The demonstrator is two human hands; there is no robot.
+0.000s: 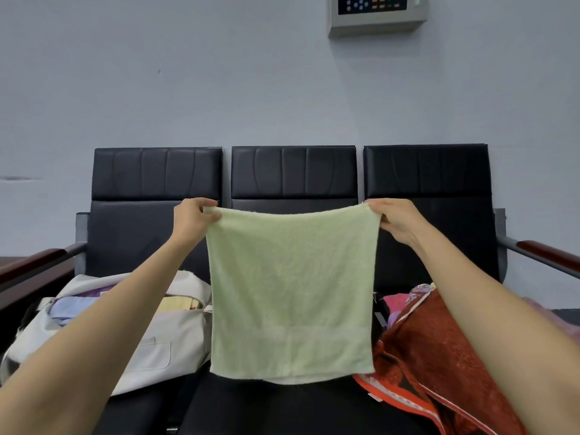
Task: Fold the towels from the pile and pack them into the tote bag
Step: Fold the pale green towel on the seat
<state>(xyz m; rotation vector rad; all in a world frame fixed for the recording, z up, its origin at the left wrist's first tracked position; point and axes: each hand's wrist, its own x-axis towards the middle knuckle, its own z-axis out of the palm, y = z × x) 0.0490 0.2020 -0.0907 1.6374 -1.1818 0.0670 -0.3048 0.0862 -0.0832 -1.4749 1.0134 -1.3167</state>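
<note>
A pale green towel hangs doubled over in front of me, above the middle seat. My left hand pinches its top left corner and my right hand pinches its top right corner, so the top edge is stretched between them. A cream tote bag lies on the left seat, mouth open, with folded blue, yellow and purple towels inside. The pile of towels lies on the right seat, a dark red patterned one on top, pink and purple ones behind it; my right forearm hides part of it.
A black three-seat bench with wood-topped armrests stands against a pale wall. A metal control box hangs on the wall above. The black seat cushion shows below the towel.
</note>
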